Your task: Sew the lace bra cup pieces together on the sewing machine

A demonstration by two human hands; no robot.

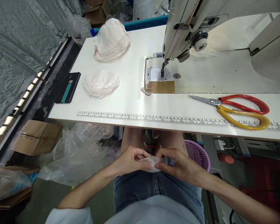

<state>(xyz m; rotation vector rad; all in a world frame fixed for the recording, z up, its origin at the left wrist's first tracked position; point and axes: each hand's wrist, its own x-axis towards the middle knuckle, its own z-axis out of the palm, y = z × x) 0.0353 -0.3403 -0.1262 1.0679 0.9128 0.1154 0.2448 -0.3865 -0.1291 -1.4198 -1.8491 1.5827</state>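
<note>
Over my lap, below the table's front edge, I hold a small piece of white lace fabric (151, 161) with a sheer part at its right. My left hand (132, 160) pinches its left side between thumb and fingers. At the right side, my right hand (174, 161) grips the sheer part the same way. On the table lie a pile of white lace pieces (101, 83) and, behind it, a stack of white cup-shaped fabric pieces (113, 39) with reddish thread ends. The sewing machine (177, 34) stands beyond my hands, its presser foot over the metal plate.
Scissors (242, 110) with red and yellow handles lie at the table's right, near the printed ruler (177, 119). A black phone (68, 88) rests at the left edge. Below are a purple basket (199, 154), clear plastic bags (81, 155) and a cardboard box (36, 137).
</note>
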